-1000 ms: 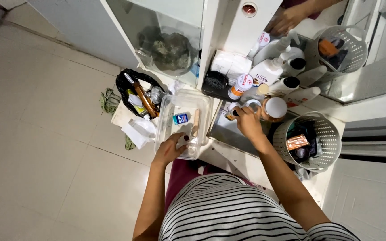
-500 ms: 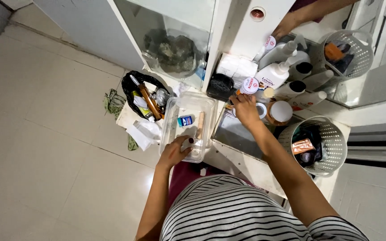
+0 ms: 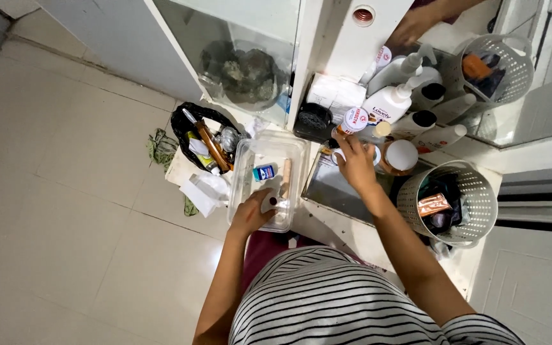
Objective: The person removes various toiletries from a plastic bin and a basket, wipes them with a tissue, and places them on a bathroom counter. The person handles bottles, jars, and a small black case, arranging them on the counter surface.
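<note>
Pale square tiles make up the floor (image 3: 65, 191), thin grout lines crossing it, light falling evenly with a soft sheen low in the frame. Up top stands a white cabinet (image 3: 327, 38) with a glass door (image 3: 237, 57), dim inside. To its right, a mirror (image 3: 506, 70) leans back and doubles the clutter in front of it. A white ledge (image 3: 352, 236) runs beneath, chipped along its edge. Far right, grey sliding tracks (image 3: 538, 198) cut across, with another white panel (image 3: 531, 287) below. A crumpled green scrap (image 3: 159, 145) lies on the tiles.
</note>
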